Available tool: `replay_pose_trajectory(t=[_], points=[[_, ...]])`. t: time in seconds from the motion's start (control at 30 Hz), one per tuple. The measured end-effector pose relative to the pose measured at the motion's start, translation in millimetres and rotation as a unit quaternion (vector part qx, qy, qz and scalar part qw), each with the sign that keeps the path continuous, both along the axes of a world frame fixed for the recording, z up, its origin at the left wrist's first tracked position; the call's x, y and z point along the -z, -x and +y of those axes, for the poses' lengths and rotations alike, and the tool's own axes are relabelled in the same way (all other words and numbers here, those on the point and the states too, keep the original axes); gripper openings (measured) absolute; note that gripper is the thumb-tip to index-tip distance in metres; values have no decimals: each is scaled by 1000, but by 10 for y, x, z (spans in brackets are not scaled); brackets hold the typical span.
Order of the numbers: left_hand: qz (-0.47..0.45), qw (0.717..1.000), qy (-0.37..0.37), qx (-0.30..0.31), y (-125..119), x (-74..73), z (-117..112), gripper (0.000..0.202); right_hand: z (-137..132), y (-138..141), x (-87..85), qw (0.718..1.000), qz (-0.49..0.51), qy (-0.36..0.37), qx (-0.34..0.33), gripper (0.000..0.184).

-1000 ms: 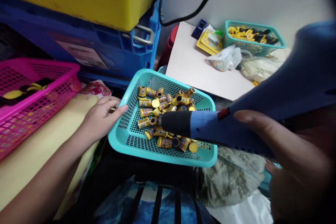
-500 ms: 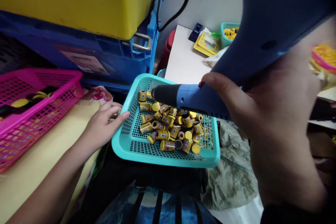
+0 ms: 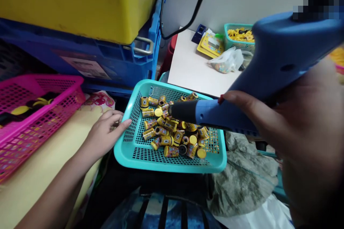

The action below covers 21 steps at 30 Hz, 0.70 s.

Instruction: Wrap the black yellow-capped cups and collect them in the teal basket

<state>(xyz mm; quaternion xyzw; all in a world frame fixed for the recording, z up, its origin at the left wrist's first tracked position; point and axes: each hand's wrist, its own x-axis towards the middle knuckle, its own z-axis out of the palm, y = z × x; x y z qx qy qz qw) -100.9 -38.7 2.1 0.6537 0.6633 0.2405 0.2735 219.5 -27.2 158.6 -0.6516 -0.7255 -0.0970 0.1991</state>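
Fingers of our right hand (image 3: 301, 128) clasp one tool (image 3: 259, 82), hiding some cans (image 3: 172, 126); our left hand (image 3: 105, 128) pinches one teal basket (image 3: 172, 167), one pink basket (image 3: 43, 114) left of it.

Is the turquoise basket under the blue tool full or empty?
Partly full: small yellow containers cover much of the basket, leaving a bare strip down its left side.

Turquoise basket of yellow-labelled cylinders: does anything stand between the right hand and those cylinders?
Yes: the blue gun-shaped tool gripped by the right hand extends between them, its black nozzle over the turquoise basket, hiding some yellow-labelled cylinders from view. Nothing visible covers those nearest the wearer.
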Motion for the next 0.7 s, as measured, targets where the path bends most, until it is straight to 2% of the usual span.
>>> replay_pose_trajectory(t=[0.1, 0.2, 0.37, 0.53, 0.7], points=[[8, 1000, -18, 2, -39, -24, -21, 34, 127, 123, -39, 999, -29, -34, 22, 94], [11, 998, -61, 13, -71, -33, -63, 33, 300, 291, -123, 999, -34, -16, 13, 96], [-5, 994, -107, 21, -76, -12, -116, 36, 504, 430, -335, 1000, -9, -16, -6, 87], [-11, 993, -111, 29, -75, -27, -117, 36, 575, 441, -471, 999, -12, -2, -52, 87], [-9, 993, -115, 29, -73, -23, -112, 36, 572, 463, -499, 998, -33, 19, -58, 80]])
